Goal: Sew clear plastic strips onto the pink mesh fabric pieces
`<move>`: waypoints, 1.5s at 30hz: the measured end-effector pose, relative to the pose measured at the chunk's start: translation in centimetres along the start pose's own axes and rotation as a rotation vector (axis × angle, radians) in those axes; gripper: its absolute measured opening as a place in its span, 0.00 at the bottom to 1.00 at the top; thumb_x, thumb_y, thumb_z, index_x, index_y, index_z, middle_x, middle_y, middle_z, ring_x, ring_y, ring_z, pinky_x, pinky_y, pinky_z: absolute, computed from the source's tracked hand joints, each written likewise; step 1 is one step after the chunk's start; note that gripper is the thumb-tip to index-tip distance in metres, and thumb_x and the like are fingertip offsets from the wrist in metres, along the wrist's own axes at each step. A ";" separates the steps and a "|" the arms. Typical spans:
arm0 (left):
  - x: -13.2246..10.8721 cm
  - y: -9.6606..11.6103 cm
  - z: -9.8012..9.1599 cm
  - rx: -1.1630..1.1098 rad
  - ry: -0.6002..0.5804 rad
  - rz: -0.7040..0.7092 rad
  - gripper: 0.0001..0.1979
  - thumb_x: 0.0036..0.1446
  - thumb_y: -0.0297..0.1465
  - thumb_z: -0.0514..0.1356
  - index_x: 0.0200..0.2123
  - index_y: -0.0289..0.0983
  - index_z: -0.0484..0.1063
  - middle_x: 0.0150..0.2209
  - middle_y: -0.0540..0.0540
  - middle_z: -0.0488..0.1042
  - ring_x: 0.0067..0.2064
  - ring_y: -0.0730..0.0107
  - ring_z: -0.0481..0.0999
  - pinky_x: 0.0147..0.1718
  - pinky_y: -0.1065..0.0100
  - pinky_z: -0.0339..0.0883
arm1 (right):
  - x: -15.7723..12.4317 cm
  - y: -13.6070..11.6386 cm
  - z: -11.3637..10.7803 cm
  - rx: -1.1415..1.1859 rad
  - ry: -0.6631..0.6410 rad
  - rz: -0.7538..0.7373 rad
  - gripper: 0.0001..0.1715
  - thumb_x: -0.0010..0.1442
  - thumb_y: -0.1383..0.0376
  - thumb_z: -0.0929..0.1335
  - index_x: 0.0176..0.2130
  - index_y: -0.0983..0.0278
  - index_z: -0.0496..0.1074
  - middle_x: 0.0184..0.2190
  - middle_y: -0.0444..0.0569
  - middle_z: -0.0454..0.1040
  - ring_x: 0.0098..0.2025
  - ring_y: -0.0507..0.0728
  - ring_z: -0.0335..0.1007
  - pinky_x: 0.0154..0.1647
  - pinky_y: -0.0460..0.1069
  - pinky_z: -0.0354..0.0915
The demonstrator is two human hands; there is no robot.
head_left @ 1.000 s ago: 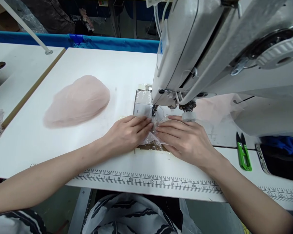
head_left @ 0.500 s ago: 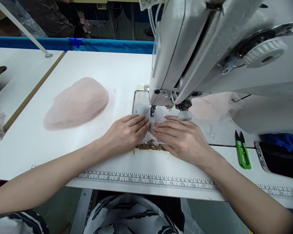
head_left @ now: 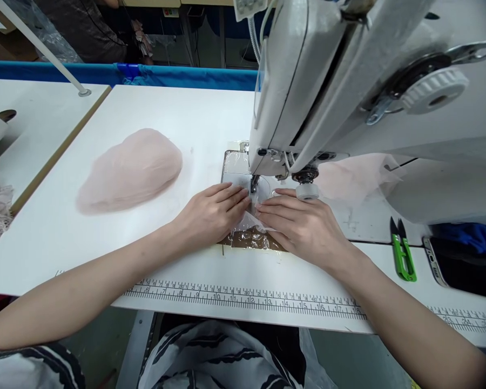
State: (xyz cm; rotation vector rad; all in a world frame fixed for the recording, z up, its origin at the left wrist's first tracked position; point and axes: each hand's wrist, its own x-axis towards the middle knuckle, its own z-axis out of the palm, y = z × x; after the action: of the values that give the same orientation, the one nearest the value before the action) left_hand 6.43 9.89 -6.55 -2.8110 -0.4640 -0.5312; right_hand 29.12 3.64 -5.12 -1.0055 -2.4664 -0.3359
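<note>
Both hands lie flat on the white bench (head_left: 174, 116) in front of the sewing machine (head_left: 348, 81), with a small sheer fabric piece (head_left: 248, 220) pinned under their fingertips. The left hand (head_left: 210, 215) comes in from eight o'clock and the right hand (head_left: 305, 226) from four o'clock, and their fingertips nearly meet over the cloth. Neither grip pinches anything: the fingers of each hand are stretched out, held close together and pressed down on the fabric. The piece is thin, see-through and crumpled between the two hands. Its far edge reaches the presser foot (head_left: 254, 183), which sits just at twelve o'clock from the fingertips. At six o'clock from the fabric, a glossy brown patch (head_left: 251, 239) shows on the bench between the wrists. A soft pile of pink mesh (head_left: 129, 168) rests well apart at ten o'clock from the left hand. More pink mesh (head_left: 350, 181) lies under the machine arm, at one o'clock from the right hand. Green snips (head_left: 403, 251) lie at three o'clock from that hand, with a dark phone (head_left: 464, 266) just beyond them. A printed ruler (head_left: 247, 299) runs along the near bench edge, crossed by both forearms.
</note>
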 end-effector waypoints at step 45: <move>-0.3 1.0 -0.8 0.024 0.031 -0.030 0.15 0.69 0.32 0.53 0.51 0.31 0.75 0.50 0.41 0.79 0.52 0.62 0.79 0.63 0.50 0.64 | -0.2 -0.5 0.7 -0.118 -0.007 0.061 0.13 0.65 0.70 0.65 0.44 0.67 0.79 0.46 0.51 0.81 0.43 0.56 0.79 0.47 0.53 0.70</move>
State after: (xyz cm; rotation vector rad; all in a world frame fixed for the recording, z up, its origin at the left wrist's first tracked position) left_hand 6.28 8.65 -6.10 -2.7728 -0.5031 -0.5712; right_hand 28.69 3.43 -5.91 -1.1294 -2.4400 -0.4636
